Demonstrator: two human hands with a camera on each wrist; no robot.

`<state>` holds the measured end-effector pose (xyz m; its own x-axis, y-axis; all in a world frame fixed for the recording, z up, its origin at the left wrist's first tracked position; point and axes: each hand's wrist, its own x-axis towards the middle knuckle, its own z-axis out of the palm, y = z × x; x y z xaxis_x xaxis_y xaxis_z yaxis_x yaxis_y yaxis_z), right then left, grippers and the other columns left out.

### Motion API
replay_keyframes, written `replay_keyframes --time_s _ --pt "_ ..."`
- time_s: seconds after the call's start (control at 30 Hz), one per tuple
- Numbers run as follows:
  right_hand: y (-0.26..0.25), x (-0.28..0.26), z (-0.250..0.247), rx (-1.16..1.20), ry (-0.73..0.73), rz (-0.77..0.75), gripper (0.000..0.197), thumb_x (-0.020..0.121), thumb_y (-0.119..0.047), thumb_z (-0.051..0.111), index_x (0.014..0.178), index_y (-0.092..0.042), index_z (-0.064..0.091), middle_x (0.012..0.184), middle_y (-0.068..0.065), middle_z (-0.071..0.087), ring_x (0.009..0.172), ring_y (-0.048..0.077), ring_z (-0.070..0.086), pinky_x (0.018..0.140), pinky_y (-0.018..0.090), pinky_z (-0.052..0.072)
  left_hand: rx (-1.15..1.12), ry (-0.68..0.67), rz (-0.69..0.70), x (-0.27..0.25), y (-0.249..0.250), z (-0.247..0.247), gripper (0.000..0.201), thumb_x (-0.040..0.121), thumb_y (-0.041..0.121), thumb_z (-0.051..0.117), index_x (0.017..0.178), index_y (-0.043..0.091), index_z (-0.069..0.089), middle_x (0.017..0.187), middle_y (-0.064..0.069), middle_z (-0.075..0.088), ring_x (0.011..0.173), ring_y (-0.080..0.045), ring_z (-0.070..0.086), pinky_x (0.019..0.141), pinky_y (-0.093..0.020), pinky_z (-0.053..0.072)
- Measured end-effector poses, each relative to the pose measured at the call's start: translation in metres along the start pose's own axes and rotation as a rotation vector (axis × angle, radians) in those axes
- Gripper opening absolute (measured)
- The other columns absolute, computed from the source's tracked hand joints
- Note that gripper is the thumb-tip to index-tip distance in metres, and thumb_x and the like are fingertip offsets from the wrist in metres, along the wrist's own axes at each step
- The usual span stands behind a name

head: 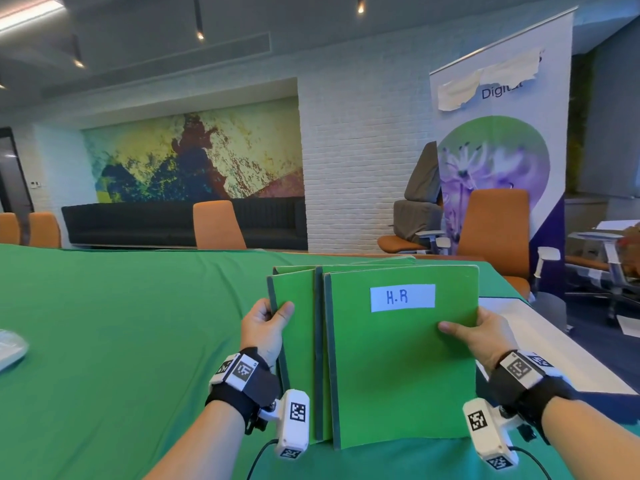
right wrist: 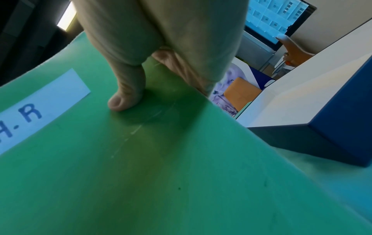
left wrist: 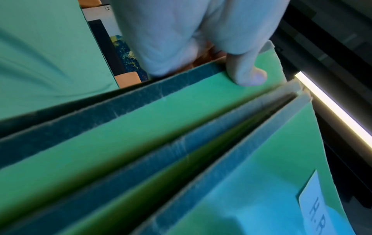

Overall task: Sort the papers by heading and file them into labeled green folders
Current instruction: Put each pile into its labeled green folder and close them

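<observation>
Both hands were up, and between them stood a fanned stack of green folders (head: 398, 358), held upright in the lower centre of the head view above the green tablecloth (head: 121, 341). The front folder carried a white label (head: 402, 297) near its top reading "H.R" in blue ink. The left hand (head: 265, 327) gripped the leftmost folder at its dark spine edge, thumb (left wrist: 247, 74) flat on the front cover and fingers wrapped behind; the left wrist view looked up along three staggered dark spines (left wrist: 141, 101), the folders slightly splayed. Over on the right of the frame, the right hand (head: 479, 336) clasped the front folder's right edge, thumb (right wrist: 125, 97) pressed on the cover just right of the label, fingers curled behind and out of sight. Whether the folders' bottom edges touched the cloth could not be told. At the right edge of the head view a white tabletop (head: 554, 341) ran beside the green cloth. In the upper half sat orange chairs (head: 218, 225), a dark sofa (head: 138, 221) under a colourful mural (head: 194, 157), and a banner (head: 498, 150) with purple flowers. A pale object (head: 10, 348) lay at the far left edge, too cut off to identify.
</observation>
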<state>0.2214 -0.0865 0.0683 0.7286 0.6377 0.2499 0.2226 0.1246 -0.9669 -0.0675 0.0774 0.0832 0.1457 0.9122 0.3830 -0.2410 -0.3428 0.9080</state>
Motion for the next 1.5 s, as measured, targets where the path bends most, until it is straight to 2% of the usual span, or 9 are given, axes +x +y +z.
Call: replay_keyframes --time_s 0.37,0.5,0.7,0.97,1.23,1.3,1.4,1.43,1.5 --pt "0.000 0.001 -0.022 -0.065 0.116 0.013 0.043 0.075 -0.002 0.075 0.115 -0.004 0.060 0.111 0.019 0.067 0.096 0.032 0.066 0.092 0.051 0.050 0.131 -0.028 0.013 0.009 -0.003 -0.012 0.004 0.089 0.015 0.059 0.087 0.017 0.057 0.087 -0.002 0.059 0.089 -0.020 0.050 0.071 -0.026 0.039" --pt "-0.004 0.001 -0.021 -0.145 0.024 -0.019 0.043 0.079 -0.003 0.072 0.119 -0.008 0.055 0.113 0.014 0.066 0.100 0.030 0.064 0.094 0.050 0.049 0.310 -0.148 -0.035 0.006 -0.008 -0.016 0.052 0.078 0.013 0.073 0.126 0.012 0.052 0.123 0.006 0.054 0.115 -0.017 0.049 0.104 -0.036 0.038" --pt "-0.019 -0.005 -0.011 -0.227 0.074 -0.082 0.042 0.083 0.004 0.065 0.122 -0.009 0.053 0.106 0.009 0.064 0.092 0.025 0.062 0.086 0.039 0.052 0.423 0.068 0.052 0.006 0.009 -0.008 0.021 0.080 -0.002 0.067 0.098 0.005 0.058 0.085 -0.004 0.055 0.082 -0.021 0.047 0.078 -0.030 0.040" --pt "-0.041 0.002 -0.019 -0.258 0.345 -0.098 0.037 0.086 0.000 0.063 0.121 -0.010 0.055 0.115 0.016 0.065 0.106 0.033 0.060 0.091 0.039 0.045 0.438 0.139 0.077 0.026 0.056 -0.051 0.042 0.079 -0.004 0.066 0.118 0.012 0.059 0.109 0.000 0.056 0.106 -0.022 0.048 0.099 -0.043 0.037" --pt "-0.059 -0.001 0.013 0.092 0.012 -0.093 0.040 0.087 0.009 0.053 0.123 -0.008 0.055 0.112 0.014 0.066 0.096 0.029 0.064 0.089 0.048 0.050 0.223 -0.080 0.014 0.001 0.045 0.008 0.038 0.080 -0.002 0.065 0.112 0.017 0.060 0.110 0.005 0.063 0.106 -0.021 0.053 0.100 -0.044 0.039" --pt "-0.064 -0.004 0.015 0.046 -0.051 -0.102 0.035 0.093 -0.011 0.049 0.127 -0.017 0.054 0.119 0.013 0.064 0.103 0.028 0.062 0.094 0.051 0.047 0.187 -0.104 0.026 -0.006 0.039 0.029 0.038 0.081 0.000 0.065 0.115 0.016 0.059 0.114 0.003 0.063 0.110 -0.023 0.055 0.102 -0.045 0.039" --pt "-0.072 -0.009 0.014 0.413 0.078 0.004 0.055 0.097 -0.046 0.037 0.143 -0.015 0.036 0.148 0.016 0.037 0.128 0.033 0.045 0.108 0.047 0.034 0.193 -0.048 0.007 -0.014 0.035 0.053 0.051 0.087 0.007 0.061 0.133 0.017 0.041 0.133 0.002 0.049 0.131 -0.028 0.041 0.108 -0.046 0.033" --pt "-0.068 -0.012 0.006 0.126 -0.009 -0.167 0.056 0.097 -0.046 0.039 0.144 -0.015 0.032 0.150 0.012 0.033 0.130 0.031 0.042 0.109 0.043 0.033 0.201 -0.056 -0.020 -0.017 0.032 0.059 0.065 0.089 0.008 0.059 0.142 0.021 0.026 0.146 -0.001 0.035 0.138 -0.026 0.030 0.111 -0.046 0.028" --pt "-0.056 -0.010 0.010 0.069 -0.061 -0.070 0.075 0.087 -0.046 0.060 0.147 -0.015 0.027 0.148 0.003 0.034 0.134 0.024 0.037 0.113 0.043 0.028 0.198 -0.111 -0.022 -0.027 0.027 0.065 0.085 0.087 0.007 0.061 0.145 0.034 0.003 0.156 -0.003 0.012 0.143 -0.021 0.016 0.113 -0.044 0.019"
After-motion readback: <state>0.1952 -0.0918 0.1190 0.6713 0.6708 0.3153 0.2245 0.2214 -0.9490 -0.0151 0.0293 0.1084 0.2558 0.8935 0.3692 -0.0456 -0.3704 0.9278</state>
